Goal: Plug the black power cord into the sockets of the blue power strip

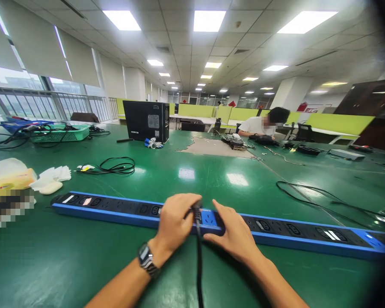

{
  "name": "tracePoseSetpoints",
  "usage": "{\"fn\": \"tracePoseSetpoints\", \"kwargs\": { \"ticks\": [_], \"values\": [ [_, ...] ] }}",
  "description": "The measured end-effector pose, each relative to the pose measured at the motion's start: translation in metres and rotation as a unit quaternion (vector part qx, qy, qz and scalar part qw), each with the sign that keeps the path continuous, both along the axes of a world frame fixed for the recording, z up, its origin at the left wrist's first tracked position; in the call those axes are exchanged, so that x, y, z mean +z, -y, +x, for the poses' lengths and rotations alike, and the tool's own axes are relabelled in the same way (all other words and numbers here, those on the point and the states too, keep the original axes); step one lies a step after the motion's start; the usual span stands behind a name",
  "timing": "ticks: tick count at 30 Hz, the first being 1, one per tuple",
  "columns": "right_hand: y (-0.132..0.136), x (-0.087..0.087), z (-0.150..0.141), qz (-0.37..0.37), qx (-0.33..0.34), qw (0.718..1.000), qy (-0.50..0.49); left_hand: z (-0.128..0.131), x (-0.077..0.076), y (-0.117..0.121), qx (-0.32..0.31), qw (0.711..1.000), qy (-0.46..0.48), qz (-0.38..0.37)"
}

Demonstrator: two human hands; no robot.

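I've got an open-plan office (pixel 176 55) on the feed, ceiling light panels (pixel 209 20), lime-green partitions (pixel 192 110) at the back. Glossy green surface (pixel 167 179) takes up the lower part, scuffed, with a ragged beige patch (pixel 199 146) on the far side. Long blue-and-black power strip (pixel 115 217) lies across the surface, nearly the full width of my view. Co-worker (pixel 253 124) in white leans in at far right. Black computer tower (pixel 144 121) stands beyond the strip, left of centre; mesh basket (pixel 64 135) farther left. For moving, I have the widest green stretch between strip and tower; black cable loops (pixel 115 166) edge it at left, another cable (pixel 303 192) at right, near the strip's back edge.

Left hand (pixel 179 218): fingers curled round a black plug (pixel 196 209) at mid-strip, cord (pixel 199 265) running toward me. Can't tell if it's seated. Right hand (pixel 232 231): thumb and fingers spread astride the strip; can't tell if it's pressing.
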State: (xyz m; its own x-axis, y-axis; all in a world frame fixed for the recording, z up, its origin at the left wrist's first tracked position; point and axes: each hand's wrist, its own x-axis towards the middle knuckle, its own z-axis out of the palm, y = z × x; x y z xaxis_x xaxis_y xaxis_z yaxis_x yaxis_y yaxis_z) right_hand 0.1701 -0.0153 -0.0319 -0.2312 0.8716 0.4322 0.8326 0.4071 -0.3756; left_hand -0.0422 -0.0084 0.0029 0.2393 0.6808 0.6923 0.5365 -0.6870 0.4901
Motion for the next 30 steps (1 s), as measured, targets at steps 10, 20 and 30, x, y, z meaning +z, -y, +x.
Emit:
{"fn": "tracePoseSetpoints", "kwargs": {
  "ticks": [10,20,30],
  "values": [
    [-0.003,0.006,-0.007,-0.028,-0.025,0.999,-0.035,-0.082,-0.018,-0.007,0.032,0.989,-0.084,-0.116],
    [-0.011,0.021,-0.096,-0.008,0.098,0.993,-0.058,-0.082,-0.02,-0.003,0.011,0.982,-0.153,-0.112],
    [-0.003,0.022,-0.044,0.097,0.029,0.989,-0.109,-0.078,-0.022,-0.004,0.039,0.979,-0.171,-0.108]
  ]
}}
